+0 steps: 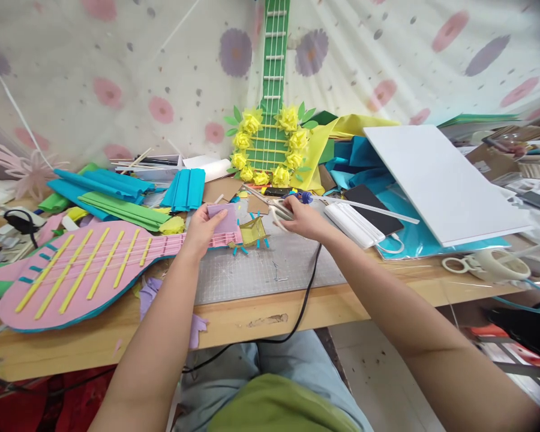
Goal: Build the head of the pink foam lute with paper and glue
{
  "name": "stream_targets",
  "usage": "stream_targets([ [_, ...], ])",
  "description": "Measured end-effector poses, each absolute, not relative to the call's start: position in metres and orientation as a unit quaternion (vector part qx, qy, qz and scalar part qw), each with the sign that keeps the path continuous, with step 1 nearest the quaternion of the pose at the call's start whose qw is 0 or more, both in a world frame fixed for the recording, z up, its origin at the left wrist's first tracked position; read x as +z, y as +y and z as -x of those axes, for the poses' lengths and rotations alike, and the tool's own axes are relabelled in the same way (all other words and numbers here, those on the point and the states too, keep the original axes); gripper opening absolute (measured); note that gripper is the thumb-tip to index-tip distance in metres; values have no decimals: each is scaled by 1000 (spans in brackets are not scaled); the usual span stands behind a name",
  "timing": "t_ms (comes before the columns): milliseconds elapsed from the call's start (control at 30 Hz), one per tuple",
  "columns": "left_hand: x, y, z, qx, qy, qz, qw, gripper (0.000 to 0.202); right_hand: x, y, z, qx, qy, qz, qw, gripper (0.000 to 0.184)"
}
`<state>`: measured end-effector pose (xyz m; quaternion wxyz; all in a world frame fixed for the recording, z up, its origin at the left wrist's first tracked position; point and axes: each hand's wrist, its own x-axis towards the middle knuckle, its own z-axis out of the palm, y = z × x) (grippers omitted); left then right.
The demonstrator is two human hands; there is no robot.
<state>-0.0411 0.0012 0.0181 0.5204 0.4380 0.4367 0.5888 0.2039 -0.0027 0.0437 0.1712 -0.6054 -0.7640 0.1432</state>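
My left hand (201, 230) pinches a small folded piece of purple paper (224, 219) between thumb and fingers. It is above the narrow neck of a pink paper guitar (85, 264), which has yellow strips and a blue edge. Just right of that hand is the guitar's olive-coloured head (252, 233) with small blue pegs. My right hand (303, 219) is closed around the pale handles of a pair of scissors (279, 211), whose blades point up and left. Behind its fingers shows a blue object (302, 197), mostly hidden.
A grey cutting mat (270, 273) lies in front, crossed by a black cord (312, 279). Against the curtain stands a green guitar (272, 138) with yellow flowers. Blue folded paper (184, 189) lies left; a white power bank (354, 225) and white board (445, 186) lie right.
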Motion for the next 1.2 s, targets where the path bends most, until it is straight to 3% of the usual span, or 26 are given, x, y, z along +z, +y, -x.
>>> stream_targets([
  [167,23,-1,46,559,442,-490,502,44,45,-2,-197,-49,-839,508,188,49],
  [300,24,-3,46,535,442,-526,492,43,52,-1,-189,-104,-871,456,148,53],
  [567,21,-2,47,525,421,-550,495,42,67,3,-183,-122,-891,428,90,52],
  [1200,17,0,49,519,411,-580,474,30,71,-1,-184,-76,-902,421,62,50],
])
